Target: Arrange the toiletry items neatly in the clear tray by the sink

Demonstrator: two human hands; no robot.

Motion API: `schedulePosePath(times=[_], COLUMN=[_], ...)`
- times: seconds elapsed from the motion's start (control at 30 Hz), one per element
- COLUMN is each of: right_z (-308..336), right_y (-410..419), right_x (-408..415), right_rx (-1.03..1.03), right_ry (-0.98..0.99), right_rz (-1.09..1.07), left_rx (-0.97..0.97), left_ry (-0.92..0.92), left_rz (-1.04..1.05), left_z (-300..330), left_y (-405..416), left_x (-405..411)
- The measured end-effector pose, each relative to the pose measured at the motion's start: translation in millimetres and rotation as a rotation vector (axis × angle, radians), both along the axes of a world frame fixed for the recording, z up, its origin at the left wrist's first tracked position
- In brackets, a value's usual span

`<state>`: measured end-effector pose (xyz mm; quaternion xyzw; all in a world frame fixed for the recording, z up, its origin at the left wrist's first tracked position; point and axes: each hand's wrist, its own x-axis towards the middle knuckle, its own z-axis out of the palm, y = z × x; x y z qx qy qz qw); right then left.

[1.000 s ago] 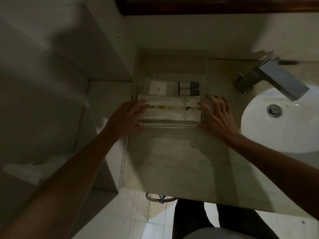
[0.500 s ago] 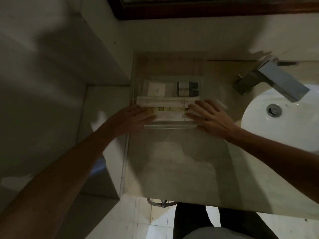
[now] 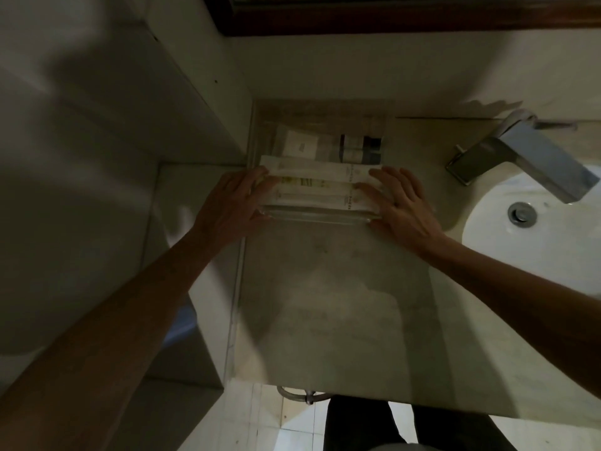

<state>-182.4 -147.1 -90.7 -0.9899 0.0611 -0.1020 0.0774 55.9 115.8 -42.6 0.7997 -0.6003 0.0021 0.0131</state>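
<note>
The clear tray (image 3: pixel 317 217) sits on the counter against the back wall, left of the sink. Long white sachets (image 3: pixel 315 187) lie side by side across its front half. A small white packet (image 3: pixel 299 145) and two small dark-capped bottles (image 3: pixel 359 148) lie at its back. My left hand (image 3: pixel 232 203) rests flat on the tray's left end, fingertips on the sachets. My right hand (image 3: pixel 401 203) rests flat on the right end, fingers spread over the sachet ends. Neither hand grips anything.
A chrome faucet (image 3: pixel 527 161) and white basin (image 3: pixel 536 242) lie to the right. The marble counter (image 3: pixel 325 304) stretches toward me. A tiled wall (image 3: pixel 97 125) and a low ledge (image 3: pixel 192 190) stand on the left. A dark mirror frame (image 3: pixel 390 14) runs above.
My right hand slid left from beside the tray onto the sachet ends. My left hand stayed at the tray's left end.
</note>
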Motion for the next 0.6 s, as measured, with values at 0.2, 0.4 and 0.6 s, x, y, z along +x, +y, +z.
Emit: schedulePosePath(times=[0.2,0.4,0.6], right_z=[1,1,26], right_y=[-14,-23,-15], right_x=[21,35,30], right_rx=[0.028,-0.025,0.038], right_ry=[-0.036,0.036,0.215], right_rz=[-0.036,-0.045,0.038], left_rx=[0.027,0.051,0.080], left_ry=[0.005,-0.006,0.052], left_rz=[0.072,0.077,0.117], left_z=[2,5,10], left_y=[-22,-37,-33], left_x=[15,20,1])
